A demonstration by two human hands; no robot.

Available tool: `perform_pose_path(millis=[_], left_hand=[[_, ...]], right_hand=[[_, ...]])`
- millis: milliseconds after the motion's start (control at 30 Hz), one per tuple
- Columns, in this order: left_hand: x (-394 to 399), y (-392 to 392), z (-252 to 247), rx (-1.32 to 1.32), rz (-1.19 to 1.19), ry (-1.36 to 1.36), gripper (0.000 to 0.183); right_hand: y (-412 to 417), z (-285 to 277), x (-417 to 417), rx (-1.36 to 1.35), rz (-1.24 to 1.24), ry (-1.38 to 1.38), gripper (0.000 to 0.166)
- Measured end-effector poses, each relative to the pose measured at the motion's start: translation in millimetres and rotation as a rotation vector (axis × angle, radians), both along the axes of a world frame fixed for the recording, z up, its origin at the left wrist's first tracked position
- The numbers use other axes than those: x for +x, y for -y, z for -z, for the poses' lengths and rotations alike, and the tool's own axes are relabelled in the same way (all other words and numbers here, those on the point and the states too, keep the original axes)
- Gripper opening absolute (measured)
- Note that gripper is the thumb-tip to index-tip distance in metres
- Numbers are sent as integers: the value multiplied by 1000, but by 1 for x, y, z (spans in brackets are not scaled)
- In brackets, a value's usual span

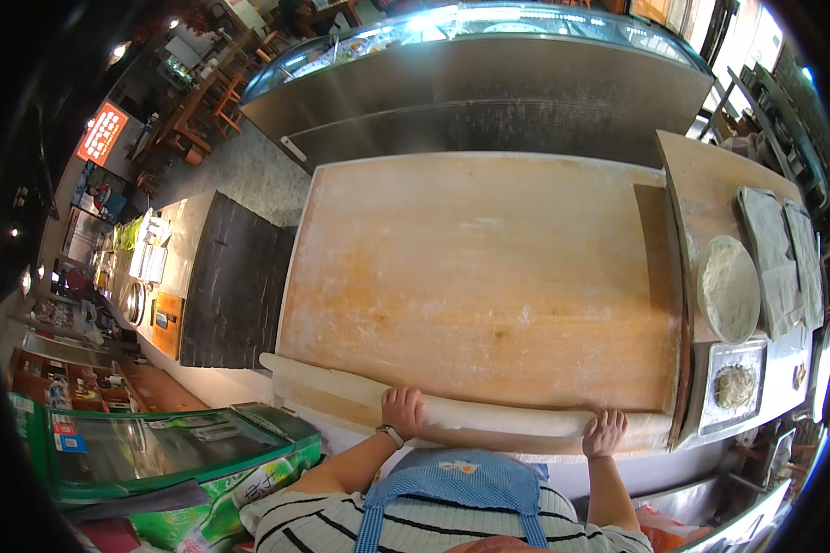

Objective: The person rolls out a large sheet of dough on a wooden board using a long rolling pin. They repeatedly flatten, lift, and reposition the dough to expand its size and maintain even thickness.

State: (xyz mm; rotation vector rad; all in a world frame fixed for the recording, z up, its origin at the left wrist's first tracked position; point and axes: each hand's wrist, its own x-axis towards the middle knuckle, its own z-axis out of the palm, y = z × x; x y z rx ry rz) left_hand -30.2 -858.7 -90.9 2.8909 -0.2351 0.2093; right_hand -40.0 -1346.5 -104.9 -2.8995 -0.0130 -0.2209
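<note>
A long pale roll, seemingly dough wrapped on a rolling pin (pixel 505 417), lies along the near edge of a large floured wooden board (pixel 484 276). My left hand (pixel 404 412), with a watch on the wrist, rests over the roll left of its middle, fingers bent over the top. Towards its right end, my right hand (pixel 604 433) lies on it in the same way, fingers pointing away from me. The palms hide the parts of the roll beneath them. Whether the fingers close around it cannot be told.
Right of the board, a side table holds a bowl of flour (pixel 729 290), folded cloths (pixel 769 263) and a metal tray (pixel 707 408) with a noodle-like heap. A glass-topped display counter (pixel 484 97) stands beyond the board. A green chest cooler (pixel 180 442) is at lower left, a cleaver on a cutting board (pixel 169 340) above it.
</note>
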Motion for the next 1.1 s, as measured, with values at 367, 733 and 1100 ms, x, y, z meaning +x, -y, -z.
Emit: perform_pose_path(millis=[367,733,1100], left_hand=[[119,-11,-5,38,24,189,22],[234,-13,29,277,59,485,31],[52,-20,17,106,4,-36,24]], right_hand=[[29,-8,139,-57,187,153,28],[51,18,236,-111,13,465,17],[67,14,42,-159,6,139,27]])
